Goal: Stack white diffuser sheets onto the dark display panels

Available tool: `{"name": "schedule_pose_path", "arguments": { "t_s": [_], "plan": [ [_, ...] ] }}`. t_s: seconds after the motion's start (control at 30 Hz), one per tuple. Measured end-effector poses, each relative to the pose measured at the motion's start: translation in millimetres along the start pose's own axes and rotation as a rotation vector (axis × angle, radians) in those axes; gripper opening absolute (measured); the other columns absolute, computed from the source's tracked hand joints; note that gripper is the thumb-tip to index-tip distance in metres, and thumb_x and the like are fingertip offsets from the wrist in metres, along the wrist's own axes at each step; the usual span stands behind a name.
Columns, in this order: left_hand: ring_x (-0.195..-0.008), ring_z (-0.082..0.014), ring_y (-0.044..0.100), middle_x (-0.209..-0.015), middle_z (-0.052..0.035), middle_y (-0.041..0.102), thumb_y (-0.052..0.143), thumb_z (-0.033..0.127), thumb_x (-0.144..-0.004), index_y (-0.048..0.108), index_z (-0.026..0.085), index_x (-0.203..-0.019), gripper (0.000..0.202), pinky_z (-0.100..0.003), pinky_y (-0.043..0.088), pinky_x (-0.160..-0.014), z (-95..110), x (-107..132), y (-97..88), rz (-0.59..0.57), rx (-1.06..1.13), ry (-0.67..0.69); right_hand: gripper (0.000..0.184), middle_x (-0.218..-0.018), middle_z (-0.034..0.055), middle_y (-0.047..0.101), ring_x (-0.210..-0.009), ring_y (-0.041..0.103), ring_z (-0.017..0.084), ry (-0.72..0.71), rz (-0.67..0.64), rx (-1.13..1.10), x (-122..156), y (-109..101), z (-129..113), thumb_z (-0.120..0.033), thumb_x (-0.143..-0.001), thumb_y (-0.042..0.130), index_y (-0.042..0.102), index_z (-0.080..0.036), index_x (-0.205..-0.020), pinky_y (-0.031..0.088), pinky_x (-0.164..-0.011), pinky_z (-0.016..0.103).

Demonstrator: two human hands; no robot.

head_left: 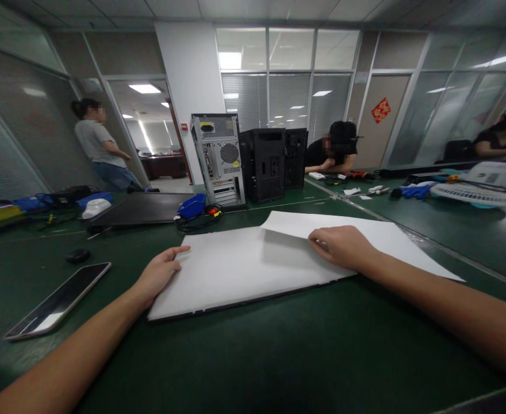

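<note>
A flat white panel (222, 270) with a thin dark edge lies on the green table in front of me. My left hand (162, 272) grips its left edge, forefinger and thumb over the white face and the other fingers hidden. Over the panel's right part a white sheet (378, 233) is partly lifted, its left side curled up and casting a shadow. My right hand (339, 246) pinches the near edge of this sheet between closed fingers. The sheet's right end reaches past the panel.
A phone (58, 302) and a small round black object (77, 256) lie at left. Behind stand a silver computer case (218, 158) and black cases (264, 164), beside a dark flat panel (145, 208) and a blue tray (191, 206). One person stands at left; others sit behind the table.
</note>
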State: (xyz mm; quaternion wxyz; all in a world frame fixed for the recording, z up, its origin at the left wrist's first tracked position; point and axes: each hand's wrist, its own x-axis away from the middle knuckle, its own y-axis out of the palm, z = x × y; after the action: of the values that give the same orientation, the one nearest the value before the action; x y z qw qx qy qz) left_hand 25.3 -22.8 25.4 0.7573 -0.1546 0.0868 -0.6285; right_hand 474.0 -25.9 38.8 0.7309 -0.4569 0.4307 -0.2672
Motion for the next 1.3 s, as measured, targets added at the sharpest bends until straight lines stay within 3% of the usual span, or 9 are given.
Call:
{"name": "schedule_pose_path", "arguments": {
  "t_s": [0.17,0.23,0.4,0.53,0.63,0.8,0.97,1.2,1.3],
  "plan": [
    [-0.055,-0.0152,0.063,-0.091,-0.0037,0.073,0.058,0.008,-0.062,0.067,0.020,-0.121,0.061,-0.026,0.050,-0.050,5,4,2.3,0.008,0.003,-0.015,0.033,-0.099,0.0048,0.073,-0.085,0.066,0.018,-0.387,-0.086,-0.339,5,-9,-29,-0.040,-0.098,0.043,0.069,-0.024,-0.109,0.046,-0.076,0.030],
    [-0.058,-0.0153,0.064,-0.093,-0.0041,0.073,0.057,0.007,-0.063,0.067,0.020,-0.122,0.061,-0.026,0.050,-0.051,8,6,3.3,0.010,0.003,-0.020,0.034,-0.103,0.0048,0.073,-0.089,0.067,0.017,-0.420,-0.097,-0.436,5,-9,-25,-0.042,-0.099,0.043,0.069,-0.024,-0.111,0.047,-0.080,0.030],
    [-0.056,-0.0144,0.062,-0.098,-0.0052,0.072,0.057,0.006,-0.062,0.068,0.020,-0.120,0.060,-0.025,0.049,-0.048,10,9,4.4,0.017,0.001,-0.028,0.041,-0.106,0.0074,0.073,-0.094,0.067,0.024,-0.058,-0.036,-0.187,0,12,20,-0.046,-0.098,0.038,0.071,-0.023,-0.109,0.048,-0.083,0.037],
    [-0.055,-0.0146,0.062,-0.094,-0.0049,0.072,0.057,0.006,-0.062,0.068,0.019,-0.120,0.060,-0.026,0.050,-0.048,12,11,4.8,0.013,0.013,-0.031,0.049,-0.098,0.0121,0.074,-0.086,0.068,0.031,0.314,-0.135,-0.015,2,33,64,-0.053,-0.094,0.038,0.074,-0.023,-0.107,0.050,-0.075,0.043],
    [-0.056,-0.0153,0.063,-0.092,-0.0045,0.072,0.056,0.006,-0.063,0.067,0.019,-0.122,0.061,-0.026,0.050,-0.050,12,11,4.9,0.022,-0.009,-0.037,0.052,-0.099,0.0145,0.073,-0.087,0.068,0.035,0.450,-0.195,0.000,6,41,82,-0.057,-0.092,0.038,0.075,-0.022,-0.107,0.050,-0.074,0.048],
    [-0.057,-0.0151,0.062,-0.091,-0.0034,0.072,0.056,0.009,-0.063,0.067,0.019,-0.124,0.063,-0.026,0.049,-0.052,6,5,2.3,0.020,-0.043,-0.014,0.056,-0.106,0.0127,0.072,-0.093,0.068,0.035,0.397,-0.211,-0.101,4,39,75,-0.060,-0.093,0.037,0.073,-0.023,-0.113,0.052,-0.081,0.052],
    [-0.053,-0.0150,0.060,-0.085,-0.0016,0.071,0.056,0.010,-0.063,0.065,0.020,-0.127,0.066,-0.026,0.046,-0.049,-3,-4,-1.5,-0.005,-0.073,-0.004,0.058,-0.133,0.0069,0.062,-0.112,0.063,0.027,0.213,-0.150,-0.401,-1,36,61,-0.060,-0.096,0.035,0.062,-0.023,-0.131,0.050,-0.096,0.041],
    [-0.056,-0.0159,0.064,-0.095,-0.0040,0.074,0.057,0.009,-0.062,0.067,0.020,-0.124,0.063,-0.027,0.049,-0.051,-5,-5,-1.5,0.003,-0.028,-0.011,0.047,-0.105,0.0098,0.072,-0.090,0.067,0.032,0.361,-0.189,-0.120,3,42,67,-0.054,-0.092,0.042,0.070,-0.024,-0.114,0.053,-0.078,0.051],
    [-0.055,-0.0155,0.064,-0.100,-0.0048,0.074,0.057,0.008,-0.062,0.066,0.021,-0.124,0.064,-0.028,0.049,-0.050,-3,-3,-0.6,-0.004,-0.008,-0.011,0.046,-0.125,0.0119,0.065,-0.107,0.062,0.033,0.264,-0.106,-0.121,3,45,67,-0.052,-0.093,0.041,0.072,-0.021,-0.109,0.050,-0.090,0.051]
  ]
}}
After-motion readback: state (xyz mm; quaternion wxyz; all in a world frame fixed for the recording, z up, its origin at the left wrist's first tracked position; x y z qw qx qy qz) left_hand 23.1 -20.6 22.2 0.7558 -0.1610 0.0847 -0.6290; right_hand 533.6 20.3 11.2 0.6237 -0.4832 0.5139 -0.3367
